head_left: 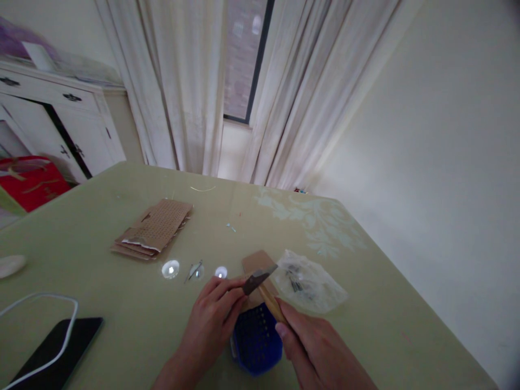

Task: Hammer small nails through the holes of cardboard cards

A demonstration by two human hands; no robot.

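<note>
My left hand (215, 311) is closed, its fingertips pinching a dark, flat, blade-like piece (259, 278) that points up to the right. My right hand (311, 338) is closed around a light wooden handle (272, 304), whose upper end meets or passes close under the dark piece; I cannot tell whether they are joined. Below both hands is a blue perforated basket (258, 341). A brown cardboard piece (255, 261) lies just behind the dark piece. To its right is a clear plastic bag (311, 284) with small dark items inside.
Folded brown cardboard (156, 227) lies at the left back. Small clear discs (170, 269) and thin metal pins (194, 271) sit before it. A black tablet-like device (60, 349) with a white cable (75, 311) is at lower left, a white object (12, 266) above it.
</note>
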